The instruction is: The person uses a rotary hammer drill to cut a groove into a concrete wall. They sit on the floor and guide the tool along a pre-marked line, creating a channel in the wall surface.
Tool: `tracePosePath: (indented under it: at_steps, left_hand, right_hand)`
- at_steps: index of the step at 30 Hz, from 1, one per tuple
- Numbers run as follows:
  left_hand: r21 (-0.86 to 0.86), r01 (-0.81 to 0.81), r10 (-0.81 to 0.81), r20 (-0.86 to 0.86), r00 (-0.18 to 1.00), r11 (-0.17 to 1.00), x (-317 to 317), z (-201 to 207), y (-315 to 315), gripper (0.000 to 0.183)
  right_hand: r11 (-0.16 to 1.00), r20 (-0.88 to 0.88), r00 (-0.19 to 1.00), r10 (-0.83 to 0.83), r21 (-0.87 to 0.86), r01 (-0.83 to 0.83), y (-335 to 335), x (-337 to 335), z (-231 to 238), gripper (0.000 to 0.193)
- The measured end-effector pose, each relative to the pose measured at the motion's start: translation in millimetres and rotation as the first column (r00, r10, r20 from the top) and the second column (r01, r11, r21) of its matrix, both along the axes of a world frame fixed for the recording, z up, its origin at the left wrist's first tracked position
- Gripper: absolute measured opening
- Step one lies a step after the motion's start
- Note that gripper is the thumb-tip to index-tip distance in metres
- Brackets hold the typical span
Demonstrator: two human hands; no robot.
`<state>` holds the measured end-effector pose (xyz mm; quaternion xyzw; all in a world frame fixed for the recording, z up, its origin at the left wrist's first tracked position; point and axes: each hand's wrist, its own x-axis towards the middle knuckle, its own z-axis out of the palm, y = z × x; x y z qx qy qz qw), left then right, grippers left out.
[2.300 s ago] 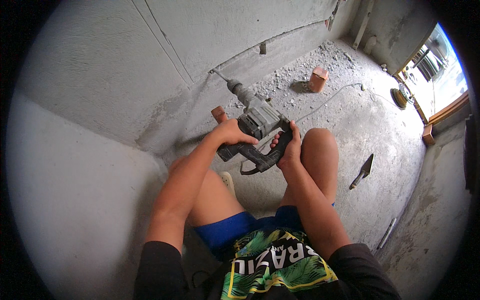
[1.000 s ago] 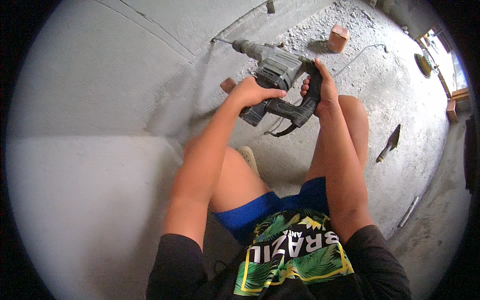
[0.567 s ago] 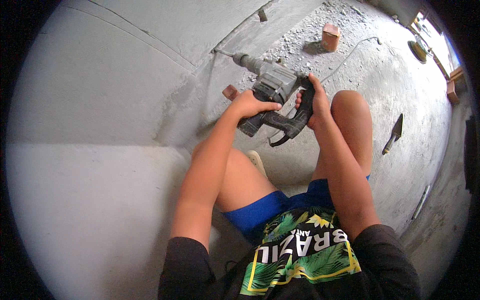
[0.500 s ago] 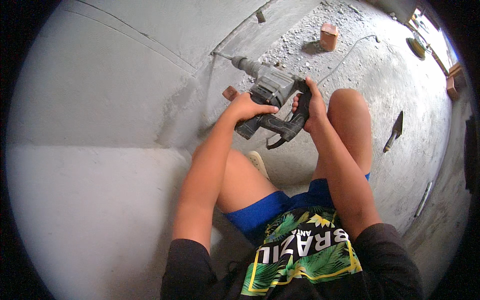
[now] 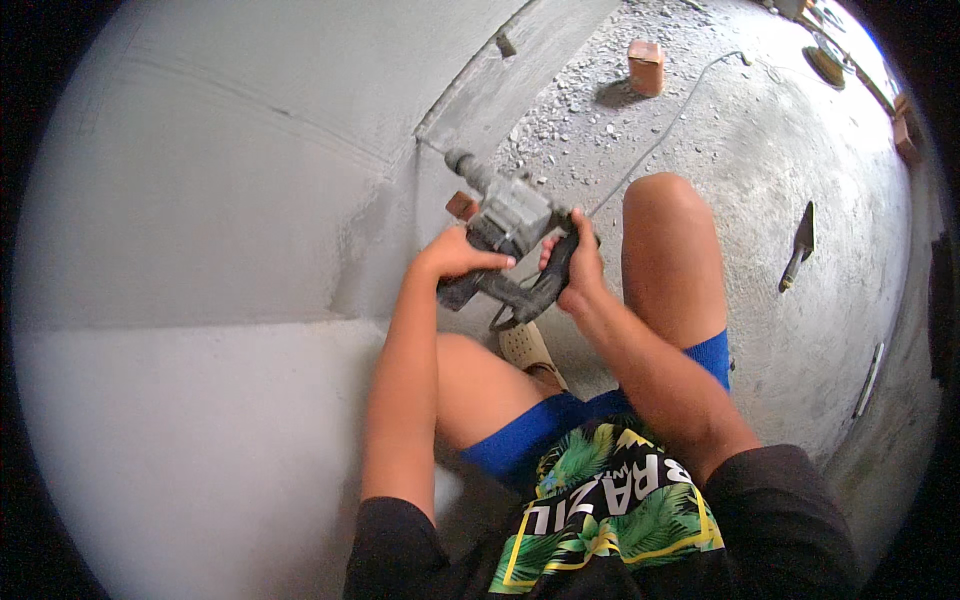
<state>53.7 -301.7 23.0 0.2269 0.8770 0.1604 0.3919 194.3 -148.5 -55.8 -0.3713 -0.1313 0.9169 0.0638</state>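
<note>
A grey and black rotary hammer drill [image 5: 517,212] is held in both my hands, tilted with its nose toward the upper left. Its thin bit points at the lower end of a groove [image 5: 424,130] cut in the grey wall [image 5: 240,190]; whether the tip touches is too blurred to tell. My left hand [image 5: 455,252] grips the body from the left, thumb across the black housing. My right hand [image 5: 583,265] is wrapped round the rear handle, its trigger hidden. Just behind my left hand, part of a reddish brick piece [image 5: 461,206] shows by the wall.
Rubble [image 5: 570,110] lies along the wall's foot, with an upright red brick [image 5: 646,70] beside it. A grey cable [image 5: 668,130] crosses the floor. To the right lie a pointed trowel [image 5: 800,245] and a thin pale bar [image 5: 868,380]. A round disc-like thing [image 5: 825,66] sits far right.
The drill and both hands have shifted left and down in the picture, the drill's nose tilting more upward. The view has shifted too. Both hands keep their hold.
</note>
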Motion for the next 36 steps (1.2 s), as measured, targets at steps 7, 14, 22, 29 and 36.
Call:
tracePosePath:
  at_steps: [7, 14, 22, 29, 36]
  left_hand:
    - [-0.174, 0.002, -0.011, -0.048, 0.999, 0.985, -13, -7, 47, 0.095]
    - [-0.28, -0.006, -0.036, -0.143, 0.989, 0.96, -35, -29, 54, 0.092]
    - [-0.202, -0.064, 0.051, -0.07, 0.996, 0.977, -68, -36, 60, 0.092]
    - [-0.098, 0.038, -0.035, 0.026, 0.999, 0.995, -59, -39, 75, 0.088]
    - [0.017, -0.163, 0.163, 0.003, 0.987, 0.986, -11, -5, 94, 0.063]
  right_hand:
    - [0.942, 0.095, 0.995, 0.027, -0.335, 0.006, 22, -4, -38, 0.055]
    - [0.94, 0.108, 0.994, 0.009, -0.339, 0.028, 22, -25, -57, 0.055]
    - [0.935, 0.067, 0.998, -0.016, -0.354, 0.038, 32, -57, -63, 0.055]
    - [0.991, 0.097, 0.995, -0.007, -0.136, 0.02, 59, -46, -53, 0.055]
    - [0.996, 0.03, 0.999, 0.044, 0.074, -0.046, 100, -25, 6, 0.057]
